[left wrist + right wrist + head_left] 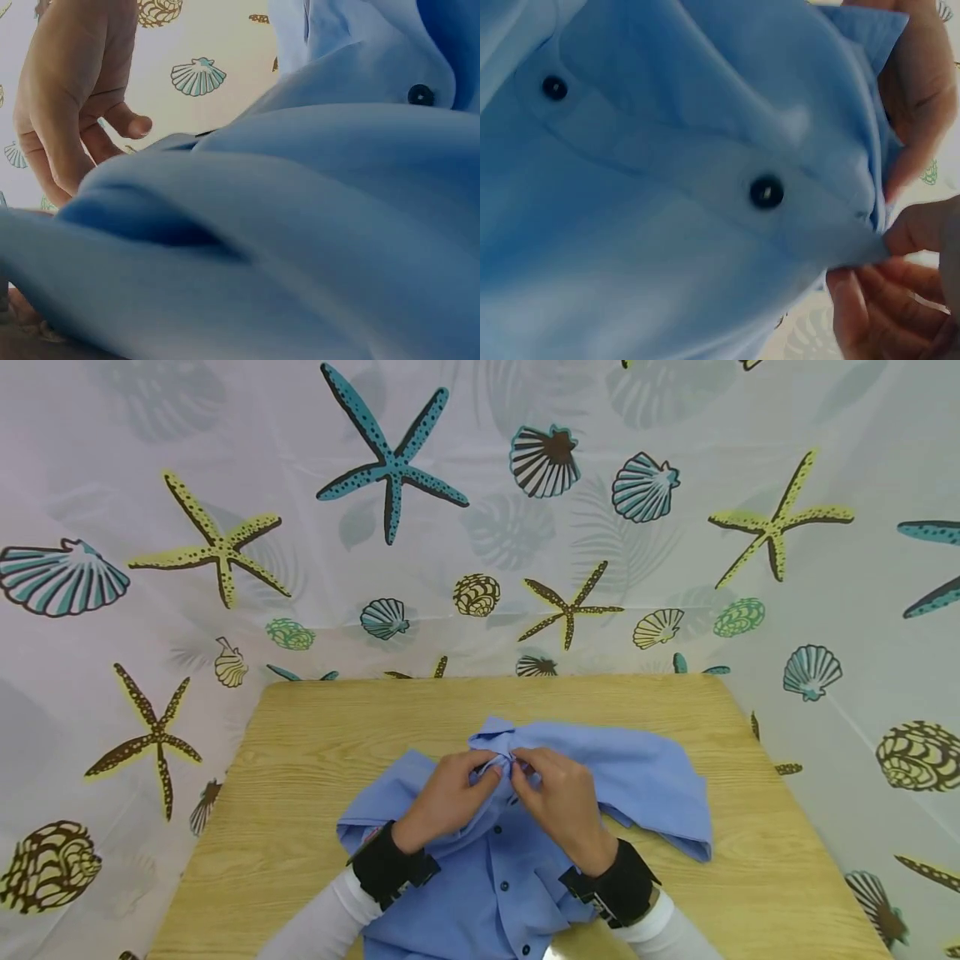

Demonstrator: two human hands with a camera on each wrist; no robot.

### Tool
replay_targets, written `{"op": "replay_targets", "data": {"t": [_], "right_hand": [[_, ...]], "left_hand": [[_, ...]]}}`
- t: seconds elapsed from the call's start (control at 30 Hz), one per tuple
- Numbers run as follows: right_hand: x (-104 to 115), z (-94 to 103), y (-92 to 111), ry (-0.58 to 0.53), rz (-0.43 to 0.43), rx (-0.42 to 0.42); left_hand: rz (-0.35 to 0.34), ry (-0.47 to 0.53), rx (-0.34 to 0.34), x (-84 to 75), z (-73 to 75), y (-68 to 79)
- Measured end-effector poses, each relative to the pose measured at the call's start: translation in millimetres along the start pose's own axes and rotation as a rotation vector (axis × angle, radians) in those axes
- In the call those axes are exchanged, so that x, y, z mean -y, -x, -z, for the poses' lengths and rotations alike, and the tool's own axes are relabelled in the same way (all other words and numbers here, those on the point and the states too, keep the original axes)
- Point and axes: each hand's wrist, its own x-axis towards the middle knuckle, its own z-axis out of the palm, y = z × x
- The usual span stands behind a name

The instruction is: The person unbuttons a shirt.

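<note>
Working at the collar (492,727) of the shirt (457,897), laid front up on the table (300,752); pinching it at two close spots in left hand (452,795) and right hand (564,793), thumb against fingers in both. Looks like fastening at the top, above the dark buttons (504,886); cannot tell whether caught through. Seems to call next for keeping both pinches steady, with fine thumb work.

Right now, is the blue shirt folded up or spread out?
The shirt is spread out, though rumpled: a sleeve stretches to the right on the table, and dark buttons show down the front.
</note>
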Motion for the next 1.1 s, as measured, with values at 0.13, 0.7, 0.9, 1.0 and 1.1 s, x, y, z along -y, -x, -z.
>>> {"op": "replay_targets", "data": {"t": [0.13, 0.7, 0.9, 1.0, 1.1], "right_hand": [[-0.1, 1.1, 2.0, 0.053, 0.076, 0.008], [-3.9, -3.0, 4.7, 0.089, 0.09, 0.07], [-2.8, -3.7, 6.4, 0.044, 0.08, 0.049], [-2.6, -2.5, 7.8, -0.088, 0.02, 0.056], [-2.8, -0.1, 8.2, -0.269, -0.078, 0.074]], "left_hand": [[-0.045, -0.036, 0.015, 1.5, -2.0, 0.3], [-0.067, -0.102, -0.016, 5.9, -9.3, 4.3], [0.001, -0.156, -0.063, 4.3, -12.8, 6.8], [-0.027, -0.151, -0.08, 3.6, -12.4, 7.6], [-0.064, -0.109, -0.081, 3.9, -10.1, 8.3]]}}
